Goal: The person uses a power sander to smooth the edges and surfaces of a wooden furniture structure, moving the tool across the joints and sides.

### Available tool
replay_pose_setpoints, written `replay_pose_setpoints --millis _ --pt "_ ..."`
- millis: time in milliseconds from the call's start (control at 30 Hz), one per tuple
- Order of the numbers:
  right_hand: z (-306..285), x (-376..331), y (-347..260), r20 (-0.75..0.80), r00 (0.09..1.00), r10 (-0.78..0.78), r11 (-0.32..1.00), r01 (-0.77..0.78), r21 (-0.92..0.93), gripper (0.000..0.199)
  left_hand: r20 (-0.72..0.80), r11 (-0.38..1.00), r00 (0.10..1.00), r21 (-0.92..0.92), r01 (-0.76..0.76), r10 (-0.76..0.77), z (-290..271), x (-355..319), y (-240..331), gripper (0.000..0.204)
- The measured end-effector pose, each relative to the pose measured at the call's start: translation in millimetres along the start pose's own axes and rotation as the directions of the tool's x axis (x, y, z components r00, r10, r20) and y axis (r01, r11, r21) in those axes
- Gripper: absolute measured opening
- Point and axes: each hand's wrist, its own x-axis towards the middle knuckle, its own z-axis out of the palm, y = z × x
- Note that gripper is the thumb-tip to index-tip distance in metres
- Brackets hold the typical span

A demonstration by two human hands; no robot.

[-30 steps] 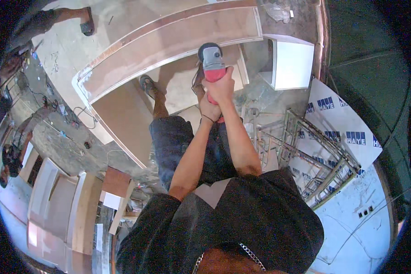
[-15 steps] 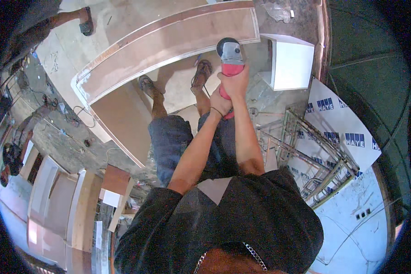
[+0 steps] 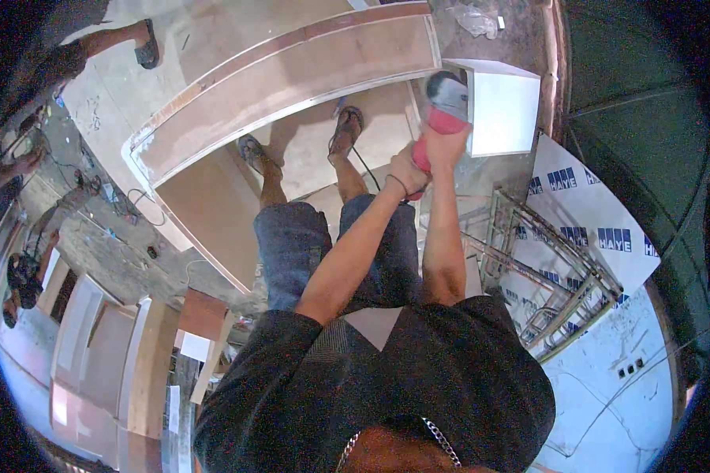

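Observation:
Both of my hands are wrapped round a red and grey angle grinder with a dark disc at its far end. My right hand is closed on its body, just behind the grey head. Nearer to me, my left hand grips the rear part of the handle. The grinder's head is smeared by motion and is beside a white box. Left of it is the end of a long curved wooden panel piece with white edges. I cannot tell whether the disc touches either one.
My sandalled feet stand on a board inside the panel's curve, with a dark cord beside them. At the right are a metal frame and a printed white sheet. Another person's leg shows upper left. Wooden cabinets stand lower left.
Both hands have swung the grinder to the right, from the panel's end toward the white box. My feet have stayed in place.

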Motion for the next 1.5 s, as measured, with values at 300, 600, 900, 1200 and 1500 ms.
replay_pose_setpoints --millis 300,600,900,1200,1500 --pt "-77.1 17.9 141.6 -0.288 0.955 0.074 0.980 -0.123 -0.156 0.075 -0.135 0.729 0.962 0.679 -0.085 0.238 -130.5 33.6 27.9 0.080" --pt "-89.4 -16.3 191.9 -0.238 0.940 0.243 0.967 -0.216 0.134 0.077 0.170 0.477 0.985 0.866 -0.148 -0.003 -140.2 60.9 22.8 0.097" --pt "-84.4 -19.5 159.2 -0.250 0.952 0.178 0.977 -0.202 -0.074 0.085 0.184 0.479 0.983 0.863 -0.161 -0.001 -118.1 77.4 36.3 0.090" --pt "-85.3 -20.3 174.8 -0.165 0.976 0.143 0.977 -0.112 0.181 0.090 -0.017 0.500 0.873 0.825 -0.263 0.487 -111.5 115.3 39.9 0.083" --pt "-91.7 -37.2 190.1 -0.249 0.930 0.269 0.959 -0.233 0.163 0.093 -0.264 0.624 0.792 0.761 -0.179 0.551 -113.7 160.0 61.8 0.116"
